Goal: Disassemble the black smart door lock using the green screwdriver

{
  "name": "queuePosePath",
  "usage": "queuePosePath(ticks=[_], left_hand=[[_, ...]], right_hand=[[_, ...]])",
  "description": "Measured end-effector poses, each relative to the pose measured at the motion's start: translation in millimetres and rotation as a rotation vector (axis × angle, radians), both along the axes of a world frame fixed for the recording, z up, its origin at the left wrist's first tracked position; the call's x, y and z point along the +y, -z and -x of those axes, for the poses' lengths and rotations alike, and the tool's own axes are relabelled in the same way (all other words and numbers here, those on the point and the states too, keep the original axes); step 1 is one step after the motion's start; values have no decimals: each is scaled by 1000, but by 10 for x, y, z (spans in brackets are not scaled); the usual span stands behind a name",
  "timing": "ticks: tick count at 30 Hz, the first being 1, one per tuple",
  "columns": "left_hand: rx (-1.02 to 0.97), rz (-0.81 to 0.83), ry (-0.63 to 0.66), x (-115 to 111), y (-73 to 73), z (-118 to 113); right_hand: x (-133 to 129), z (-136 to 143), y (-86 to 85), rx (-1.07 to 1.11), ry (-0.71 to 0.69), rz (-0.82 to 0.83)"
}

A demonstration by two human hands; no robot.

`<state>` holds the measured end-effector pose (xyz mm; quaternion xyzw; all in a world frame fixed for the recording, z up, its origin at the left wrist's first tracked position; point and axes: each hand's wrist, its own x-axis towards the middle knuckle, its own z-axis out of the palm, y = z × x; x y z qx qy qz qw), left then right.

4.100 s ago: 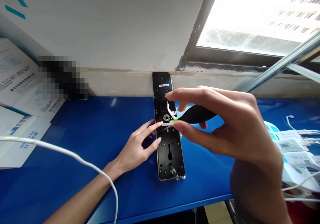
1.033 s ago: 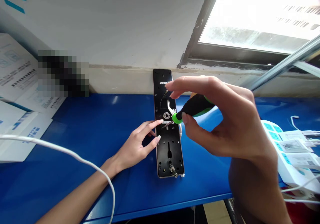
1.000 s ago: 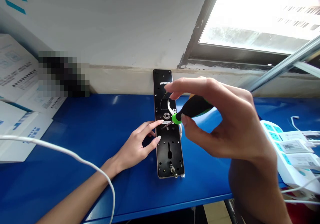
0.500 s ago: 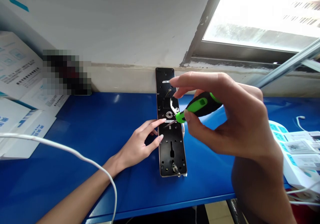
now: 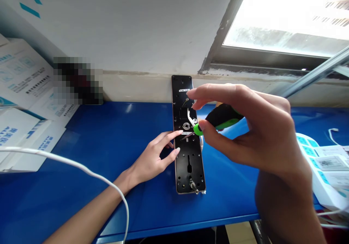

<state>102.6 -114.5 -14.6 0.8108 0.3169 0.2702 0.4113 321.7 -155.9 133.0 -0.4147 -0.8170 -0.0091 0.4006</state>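
A long black door-lock panel [image 5: 189,149] lies on the blue table, its inner face up, with holes, a round metal square-holed hub, a white wire and a metal post near its lower end. My left hand [image 5: 156,157] rests at its left edge; index finger and thumb are spread, their tips touching the panel. My right hand [image 5: 261,131] grips a green-and-black screwdriver [image 5: 223,117] by the handle, thumb below and fingers above. The shaft slants down-left to the panel just below the white label; whether the tip sits in a screw cannot be made out.
White printed boxes [image 5: 29,77] are stacked at the left. A white cable [image 5: 89,171] arcs across the lower left. To the right lies a white power strip [image 5: 313,164] with small white packs on it. The wall and window frame [image 5: 240,55] stand behind the blue table [image 5: 141,200].
The screwdriver handle has turned in my right hand: its green patch has gone from the top to the underside. My left hand stays on the panel. The view has shifted slightly.
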Motion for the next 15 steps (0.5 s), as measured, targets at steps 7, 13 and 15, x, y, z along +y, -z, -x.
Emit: queuePosePath(ticks=[7, 13, 15], left_hand=[[-18, -3, 11, 11, 7, -5], [-5, 1, 5, 5, 7, -10], [0, 11, 6, 4, 1, -7]], right_hand=[[-12, 33, -4, -24, -5, -26], [15, 3, 0, -19, -9, -47], [13, -2, -5, -14, 9, -43]])
